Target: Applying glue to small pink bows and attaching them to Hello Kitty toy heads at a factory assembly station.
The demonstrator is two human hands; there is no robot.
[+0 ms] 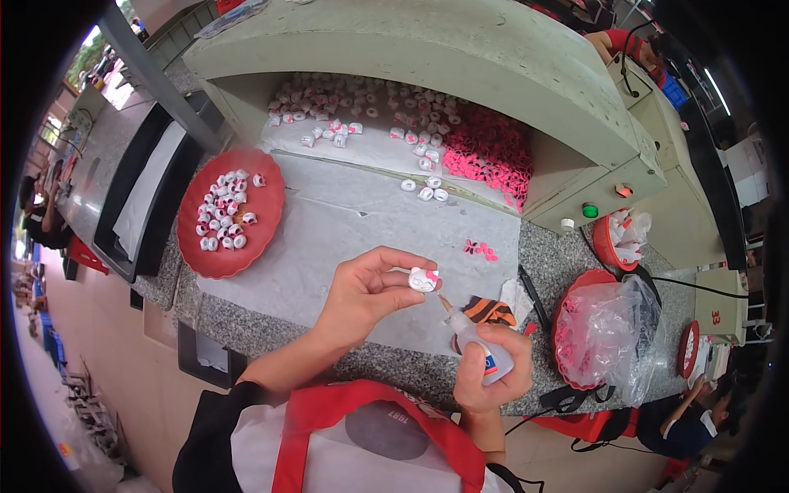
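Between the fingertips of my left hand [370, 287] is a small white cat-head figure [423, 280] with a pink patch at its upper corner. My right hand [497, 374] is closed around a translucent squeeze bottle [485, 349], tilted so its narrow nozzle points up at the figure's lower edge. Whether the tip touches the figure I cannot tell. Beyond my right hand lie several small pink pieces [481, 249] on the grey sheet [345, 222]. An orange-and-black striped cloth [491, 311] lies just behind the bottle.
At the left, a red scalloped plate [269, 222] holds several white figures. White figures [329, 99] and a heap of pink pieces [489, 148] fill the pale metal cabinet [411, 49]. On the right are a plastic bag [629, 329] and a red tub [604, 246]. Other people sit at both sides.
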